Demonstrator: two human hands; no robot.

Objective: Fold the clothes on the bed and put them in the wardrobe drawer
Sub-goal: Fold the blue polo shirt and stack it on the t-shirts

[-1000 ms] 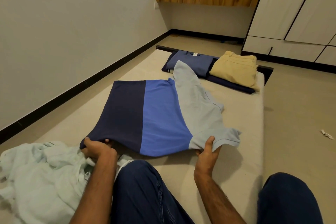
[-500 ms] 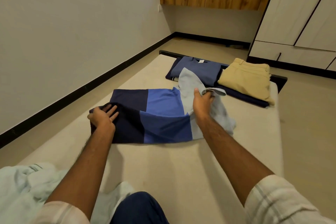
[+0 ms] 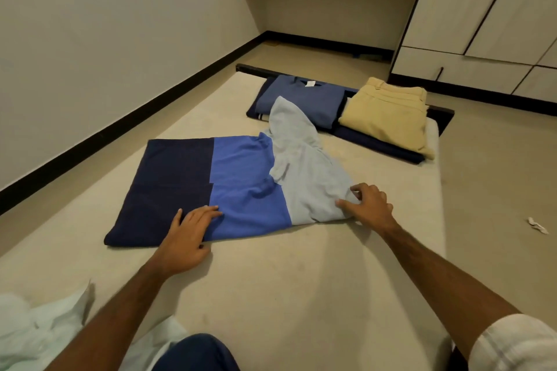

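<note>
So the colour-block shirt (image 3: 211, 187) is now folded in half and laid flat mid-mattress (image 3: 301, 280), no longer held up by its hem. The left hand (image 3: 188, 235) is pressed flat on it, fingers straight; grey cloth is pinched loosely by the right hand (image 3: 366, 205).

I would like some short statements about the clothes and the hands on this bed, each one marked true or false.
1. The left hand lies flat on the colour-block shirt. True.
2. The right hand holds the tan trousers. False: it touches the shirt's grey part.
3. The tan trousers lie folded at the far end of the mattress. True.
4. The wardrobe drawer stands open. False: it is shut.
</note>
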